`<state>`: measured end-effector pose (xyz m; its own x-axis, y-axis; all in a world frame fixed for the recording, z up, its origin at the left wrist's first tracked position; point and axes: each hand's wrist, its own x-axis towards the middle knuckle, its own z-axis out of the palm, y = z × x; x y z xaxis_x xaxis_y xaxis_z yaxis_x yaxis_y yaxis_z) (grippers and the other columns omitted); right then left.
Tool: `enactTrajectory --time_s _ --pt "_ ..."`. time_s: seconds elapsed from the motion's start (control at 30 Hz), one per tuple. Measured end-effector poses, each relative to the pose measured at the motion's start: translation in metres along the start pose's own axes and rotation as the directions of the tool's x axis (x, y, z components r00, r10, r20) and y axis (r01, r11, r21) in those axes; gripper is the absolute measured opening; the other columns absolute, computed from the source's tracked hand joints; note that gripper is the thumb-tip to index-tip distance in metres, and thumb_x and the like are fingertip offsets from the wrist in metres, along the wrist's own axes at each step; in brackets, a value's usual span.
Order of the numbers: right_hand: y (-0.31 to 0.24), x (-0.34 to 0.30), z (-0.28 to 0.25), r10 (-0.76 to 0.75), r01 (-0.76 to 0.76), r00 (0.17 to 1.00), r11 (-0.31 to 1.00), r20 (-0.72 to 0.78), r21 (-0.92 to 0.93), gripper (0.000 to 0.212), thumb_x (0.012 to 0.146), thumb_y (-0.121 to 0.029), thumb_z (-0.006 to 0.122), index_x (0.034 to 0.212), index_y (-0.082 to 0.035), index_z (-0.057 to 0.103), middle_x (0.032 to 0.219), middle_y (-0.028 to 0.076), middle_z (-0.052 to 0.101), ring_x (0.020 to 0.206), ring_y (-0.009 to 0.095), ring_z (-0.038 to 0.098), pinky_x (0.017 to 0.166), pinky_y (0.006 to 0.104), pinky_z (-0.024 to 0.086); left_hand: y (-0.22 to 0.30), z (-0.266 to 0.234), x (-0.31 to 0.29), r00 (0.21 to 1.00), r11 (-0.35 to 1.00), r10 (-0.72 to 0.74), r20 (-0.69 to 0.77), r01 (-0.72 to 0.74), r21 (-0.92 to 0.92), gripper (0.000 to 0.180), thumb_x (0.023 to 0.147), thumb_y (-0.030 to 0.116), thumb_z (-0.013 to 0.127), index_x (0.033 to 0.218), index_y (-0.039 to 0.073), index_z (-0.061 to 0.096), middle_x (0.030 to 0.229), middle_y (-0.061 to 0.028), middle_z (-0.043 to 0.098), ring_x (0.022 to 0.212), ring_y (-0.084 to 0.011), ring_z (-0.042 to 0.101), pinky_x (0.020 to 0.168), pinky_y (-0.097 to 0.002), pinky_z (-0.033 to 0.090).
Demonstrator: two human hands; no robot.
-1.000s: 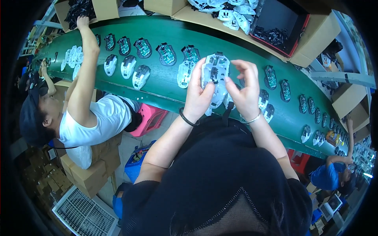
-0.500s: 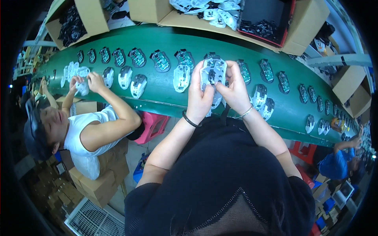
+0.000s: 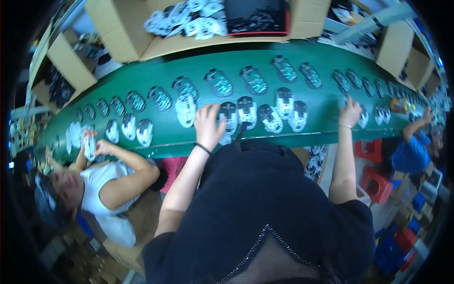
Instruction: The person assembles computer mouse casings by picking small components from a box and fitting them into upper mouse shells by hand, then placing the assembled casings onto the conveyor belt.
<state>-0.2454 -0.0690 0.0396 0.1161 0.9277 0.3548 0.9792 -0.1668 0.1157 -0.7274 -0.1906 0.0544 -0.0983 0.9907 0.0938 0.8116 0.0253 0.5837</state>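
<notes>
My left hand (image 3: 208, 125) has its fingers spread over the green bench, beside a white mouse shell with black parts (image 3: 228, 117); whether the fingertips touch it I cannot tell. Left of that hand, a plain white shell (image 3: 185, 110) overlaps a mouse base with a green circuit board (image 3: 184, 87). Well off to the right, my right hand (image 3: 350, 113) reaches over the bench with its fingers stretched out, holding nothing visible. Closest to it is a white shell (image 3: 363, 116). Between my hands lie several black-and-white shells (image 3: 284, 103).
A row of mouse bases with circuit boards (image 3: 254, 80) runs along the green bench (image 3: 321, 113). Behind it stand an open carton of white shells (image 3: 189, 21) and a black tray of small dark parts (image 3: 257, 21). Co-workers sit at left (image 3: 113, 187) and right (image 3: 409, 151).
Both hands have let go of the white mouse shell they held together and moved apart, the right one far to the right. The view has shifted. The left co-worker handles a white piece.
</notes>
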Motion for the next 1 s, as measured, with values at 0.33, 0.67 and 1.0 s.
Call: enactTrajectory --time_s 0.33,0.67,1.0 --pt "-0.152 -0.036 -0.049 -0.404 0.138 0.897 0.645 0.182 0.752 0.038 0.069 -0.010 0.067 0.106 -0.007 0.060 0.094 0.014 0.060 0.093 0.030 0.052 0.084 0.0394 0.040 -0.028 -0.022 -0.006 0.966 0.865 -0.257 -0.028 0.242 0.440 0.075 0.071 0.058 0.062 0.134 0.024 0.039 0.142 -0.0211 0.022 0.130 -0.0487 0.014 0.100 -0.0653 0.014" --pt "-0.264 -0.072 -0.076 -0.842 0.520 0.482 0.498 0.243 0.694 0.092 0.056 -0.019 0.080 0.135 -0.029 0.034 0.133 0.017 0.030 0.124 0.037 0.030 0.096 0.0480 0.034 -0.114 -0.034 -0.027 0.667 0.245 -0.745 -0.026 0.237 -0.940 0.034 0.086 0.012 0.053 0.114 0.012 0.035 0.104 -0.0110 0.048 0.088 -0.0251 0.055 0.071 -0.0435 0.051" --pt "-0.288 -0.067 -0.091 -0.906 0.691 0.329 0.422 0.266 0.587 0.103 0.050 -0.028 0.083 0.137 -0.036 0.028 0.136 0.015 0.029 0.127 0.038 0.026 0.096 0.0498 0.031 -0.067 -0.052 -0.048 0.857 0.866 -0.350 -0.378 0.450 0.219 0.047 0.077 0.026 0.063 0.116 0.003 0.049 0.107 -0.0211 0.047 0.099 -0.0380 0.046 0.082 -0.0455 0.040"
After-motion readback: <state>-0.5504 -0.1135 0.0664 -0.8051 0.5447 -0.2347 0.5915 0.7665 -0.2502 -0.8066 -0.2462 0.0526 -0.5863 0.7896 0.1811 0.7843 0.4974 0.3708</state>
